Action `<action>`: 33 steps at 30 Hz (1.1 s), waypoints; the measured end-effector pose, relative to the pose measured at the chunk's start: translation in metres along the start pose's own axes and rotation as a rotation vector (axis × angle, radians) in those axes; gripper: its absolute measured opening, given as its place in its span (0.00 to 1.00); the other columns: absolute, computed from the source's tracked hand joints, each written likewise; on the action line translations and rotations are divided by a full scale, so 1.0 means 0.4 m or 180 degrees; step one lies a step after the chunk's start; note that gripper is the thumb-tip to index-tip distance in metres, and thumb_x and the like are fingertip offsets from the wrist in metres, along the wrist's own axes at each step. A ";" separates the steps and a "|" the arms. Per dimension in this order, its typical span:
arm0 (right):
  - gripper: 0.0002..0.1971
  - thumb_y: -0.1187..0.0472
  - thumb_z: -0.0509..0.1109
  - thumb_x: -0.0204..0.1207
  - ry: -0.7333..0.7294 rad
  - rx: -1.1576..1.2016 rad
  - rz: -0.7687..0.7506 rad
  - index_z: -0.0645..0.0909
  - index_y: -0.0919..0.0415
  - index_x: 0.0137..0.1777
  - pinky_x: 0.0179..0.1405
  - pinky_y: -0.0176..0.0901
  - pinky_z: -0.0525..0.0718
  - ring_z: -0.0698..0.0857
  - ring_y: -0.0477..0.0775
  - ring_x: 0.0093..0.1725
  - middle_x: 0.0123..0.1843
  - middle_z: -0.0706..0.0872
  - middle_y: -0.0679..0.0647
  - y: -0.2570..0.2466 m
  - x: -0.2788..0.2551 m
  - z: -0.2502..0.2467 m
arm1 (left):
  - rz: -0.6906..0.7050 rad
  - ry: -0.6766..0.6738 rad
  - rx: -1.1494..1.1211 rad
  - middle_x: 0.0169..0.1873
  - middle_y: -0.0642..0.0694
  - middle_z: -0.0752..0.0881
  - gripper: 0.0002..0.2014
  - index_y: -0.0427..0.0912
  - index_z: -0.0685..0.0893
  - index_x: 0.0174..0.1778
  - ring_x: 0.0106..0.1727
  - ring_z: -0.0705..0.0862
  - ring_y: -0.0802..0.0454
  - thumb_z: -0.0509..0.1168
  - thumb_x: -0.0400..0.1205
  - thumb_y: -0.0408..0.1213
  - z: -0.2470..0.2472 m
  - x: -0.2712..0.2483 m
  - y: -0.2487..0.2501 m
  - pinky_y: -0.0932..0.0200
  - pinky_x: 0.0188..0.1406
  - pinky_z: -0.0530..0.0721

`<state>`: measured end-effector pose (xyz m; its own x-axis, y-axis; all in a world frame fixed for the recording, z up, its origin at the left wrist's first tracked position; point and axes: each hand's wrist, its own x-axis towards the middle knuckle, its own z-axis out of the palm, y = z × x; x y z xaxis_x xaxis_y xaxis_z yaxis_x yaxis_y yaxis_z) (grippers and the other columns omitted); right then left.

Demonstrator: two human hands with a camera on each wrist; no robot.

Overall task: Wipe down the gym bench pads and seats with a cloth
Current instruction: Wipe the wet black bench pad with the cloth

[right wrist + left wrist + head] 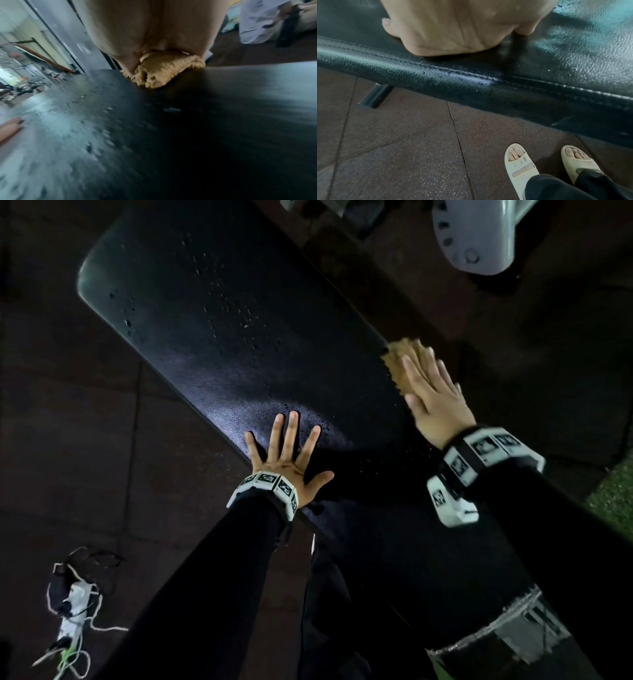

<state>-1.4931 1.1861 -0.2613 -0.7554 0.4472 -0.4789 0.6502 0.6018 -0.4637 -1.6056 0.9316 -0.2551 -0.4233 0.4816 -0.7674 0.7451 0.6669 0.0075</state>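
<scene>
A long black bench pad (pixel 219 337) runs diagonally across the head view, dotted with water droplets. My right hand (pixel 435 395) lies flat with straight fingers on a tan fluffy cloth (pixel 402 361) at the pad's right edge, pressing it down. In the right wrist view the cloth (pixel 163 70) bulges from under the palm on the wet pad (pixel 171 135). My left hand (pixel 287 453) rests flat with spread fingers on the pad's near left edge. In the left wrist view this hand (pixel 462 27) sits just above the stitched side seam of the pad (pixel 488 81).
Dark rubber floor tiles (pixel 402 148) surround the bench. My feet in pale slippers (pixel 520 167) stand by its side. A black bench foot (pixel 375 96) sticks out below. A white power strip with cables (pixel 73 611) lies on the floor at left. Grey gym machinery (pixel 479 234) stands beyond.
</scene>
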 end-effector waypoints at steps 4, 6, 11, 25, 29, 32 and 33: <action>0.32 0.60 0.52 0.84 0.0072 -0.0690 -0.0440 0.40 0.38 0.81 0.77 0.66 0.40 0.36 0.56 0.82 0.83 0.31 0.47 -0.119 0.060 0.039 | 0.0007 0.0136 -0.0016 0.68 0.49 0.11 0.39 0.62 0.11 0.66 0.70 0.12 0.48 0.23 0.67 0.76 0.007 0.000 -0.002 0.28 0.56 0.11; 0.34 0.61 0.53 0.83 0.0101 -0.0951 -0.0574 0.38 0.39 0.81 0.76 0.67 0.38 0.35 0.56 0.82 0.82 0.29 0.47 -0.140 0.029 0.069 | 0.0003 0.0135 -0.0042 0.68 0.50 0.10 0.39 0.62 0.11 0.65 0.69 0.11 0.48 0.23 0.67 0.76 0.008 -0.001 -0.004 0.28 0.55 0.10; 0.42 0.61 0.59 0.72 -0.0046 -0.1491 -0.1055 0.42 0.41 0.82 0.77 0.66 0.47 0.47 0.57 0.83 0.84 0.39 0.48 -0.084 -0.192 0.152 | 0.0054 0.0064 -0.0124 0.66 0.50 0.09 0.39 0.64 0.09 0.62 0.67 0.09 0.49 0.25 0.67 0.76 0.002 -0.001 -0.001 0.28 0.56 0.12; 0.33 0.62 0.51 0.83 0.0399 -0.0247 0.0295 0.42 0.37 0.81 0.81 0.63 0.43 0.40 0.54 0.83 0.85 0.39 0.45 -0.038 -0.054 0.032 | 0.0118 0.0092 -0.0102 0.66 0.50 0.09 0.39 0.63 0.10 0.63 0.66 0.08 0.49 0.25 0.67 0.77 0.002 -0.005 -0.001 0.30 0.53 0.09; 0.36 0.67 0.55 0.80 0.0396 -0.0683 -0.0219 0.44 0.42 0.82 0.79 0.64 0.39 0.38 0.56 0.83 0.84 0.35 0.45 -0.116 -0.014 0.071 | 0.0073 0.0101 -0.0110 0.65 0.51 0.08 0.39 0.64 0.10 0.62 0.66 0.08 0.50 0.27 0.68 0.77 -0.001 -0.005 0.002 0.31 0.53 0.09; 0.42 0.68 0.59 0.76 0.0284 -0.0895 -0.0677 0.41 0.42 0.82 0.78 0.64 0.40 0.37 0.53 0.82 0.83 0.36 0.43 -0.114 -0.097 0.133 | 0.0068 0.0091 -0.0134 0.66 0.51 0.09 0.39 0.65 0.11 0.63 0.67 0.10 0.50 0.28 0.68 0.76 -0.003 -0.007 0.003 0.30 0.56 0.12; 0.43 0.67 0.61 0.74 0.0275 -0.0997 -0.0807 0.41 0.42 0.82 0.78 0.64 0.42 0.39 0.52 0.82 0.83 0.38 0.44 -0.100 -0.142 0.152 | 0.0070 0.0062 -0.0139 0.66 0.51 0.09 0.39 0.65 0.10 0.63 0.67 0.10 0.50 0.28 0.68 0.77 -0.003 -0.007 0.004 0.30 0.55 0.12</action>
<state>-1.4715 1.0963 -0.2609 -0.9013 0.3046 -0.3081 0.3965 0.8664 -0.3034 -1.6040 0.9321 -0.2521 -0.4172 0.5072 -0.7541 0.7313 0.6800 0.0527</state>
